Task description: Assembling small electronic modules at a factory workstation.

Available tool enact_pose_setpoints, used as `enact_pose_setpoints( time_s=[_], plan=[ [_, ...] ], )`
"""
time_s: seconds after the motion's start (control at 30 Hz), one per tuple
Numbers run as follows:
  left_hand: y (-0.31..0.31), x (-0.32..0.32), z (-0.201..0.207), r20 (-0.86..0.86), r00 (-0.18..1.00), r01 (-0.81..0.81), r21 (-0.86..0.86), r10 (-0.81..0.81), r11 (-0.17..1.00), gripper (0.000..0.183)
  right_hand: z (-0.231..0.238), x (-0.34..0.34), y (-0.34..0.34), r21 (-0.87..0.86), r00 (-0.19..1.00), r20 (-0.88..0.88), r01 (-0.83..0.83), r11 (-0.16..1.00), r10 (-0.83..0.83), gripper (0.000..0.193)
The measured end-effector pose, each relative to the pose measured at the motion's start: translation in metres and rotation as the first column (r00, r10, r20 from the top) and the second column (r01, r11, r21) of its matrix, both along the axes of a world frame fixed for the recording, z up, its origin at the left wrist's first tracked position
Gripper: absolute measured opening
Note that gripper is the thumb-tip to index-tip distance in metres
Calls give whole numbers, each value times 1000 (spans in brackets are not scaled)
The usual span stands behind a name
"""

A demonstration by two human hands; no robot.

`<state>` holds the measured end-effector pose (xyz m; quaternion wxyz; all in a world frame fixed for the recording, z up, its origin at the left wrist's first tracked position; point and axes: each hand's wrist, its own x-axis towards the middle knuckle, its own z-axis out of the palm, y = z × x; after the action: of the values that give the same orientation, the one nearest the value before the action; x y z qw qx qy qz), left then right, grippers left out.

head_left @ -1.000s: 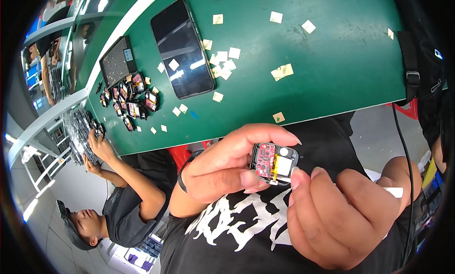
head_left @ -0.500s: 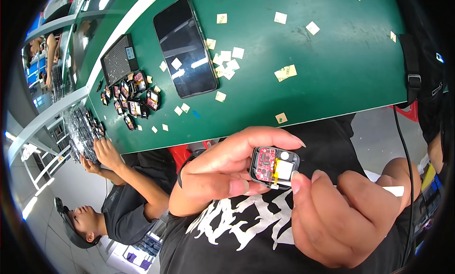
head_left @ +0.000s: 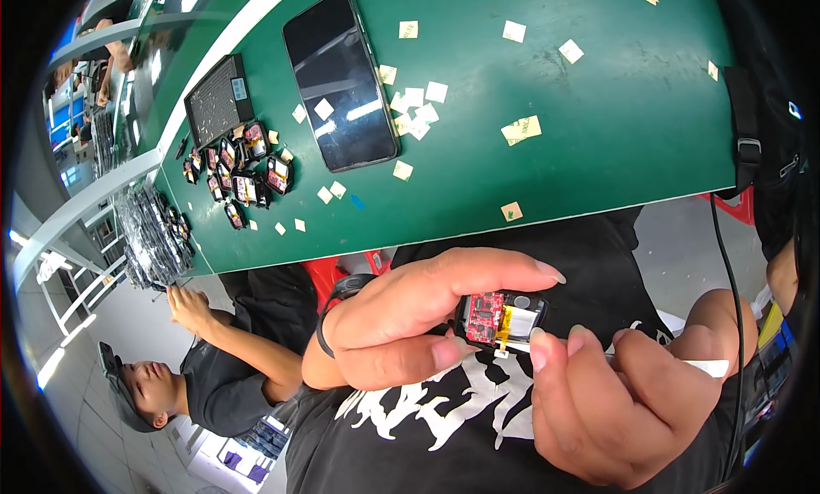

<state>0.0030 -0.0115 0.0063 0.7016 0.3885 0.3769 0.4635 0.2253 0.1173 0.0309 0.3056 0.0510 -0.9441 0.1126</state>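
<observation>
My left hand (head_left: 427,315) grips a small black-cased electronic device (head_left: 484,318) between thumb and fingers. Inside its open case are a red circuit board, a silvery-white block and yellow tape, with a small pale tab at the lower edge. Close by the device's lower right corner, my right hand (head_left: 628,400) is closed, thumb and forefinger pinched together. A flat white strip (head_left: 709,368) sticks out at the back of that hand; its other end is hidden by the fingers.
On the green table (head_left: 453,169) lie a large black phone (head_left: 340,84), scattered pale square stickers (head_left: 421,118), similar open devices (head_left: 248,187) in a cluster and a black tray (head_left: 218,101). A co-worker (head_left: 231,349) sits at left beside stacked shiny packets (head_left: 149,233).
My left hand and the device have shifted slightly down, and the device is tilted. My right hand has moved a little lower. The co-worker's hand has drawn down from the packets.
</observation>
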Motion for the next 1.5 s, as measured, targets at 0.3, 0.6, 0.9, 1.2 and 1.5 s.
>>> enact_pose_setpoints(
  time_s=[0.3,0.6,0.9,1.2,1.5],
  plan=[
    [4,13,7,-119,990,-79,-78,70,994,48,-6,-1,0,-2,1000,-3,-14,1000,14,12],
    [-2,20,12,-210,943,-295,-181,256,938,37,1,-5,15,29,997,73,-25,999,23,10],
    [5,13,28,-248,944,-281,-247,220,927,46,-12,-6,17,-413,1000,-5,6,911,-9,30],
    [3,10,28,-212,946,-292,-239,244,926,50,1,-10,14,-328,999,47,-2,945,18,19],
    [-2,7,29,-197,948,-297,-254,252,920,54,10,-21,12,-91,992,117,-45,995,56,9]
  ],
)
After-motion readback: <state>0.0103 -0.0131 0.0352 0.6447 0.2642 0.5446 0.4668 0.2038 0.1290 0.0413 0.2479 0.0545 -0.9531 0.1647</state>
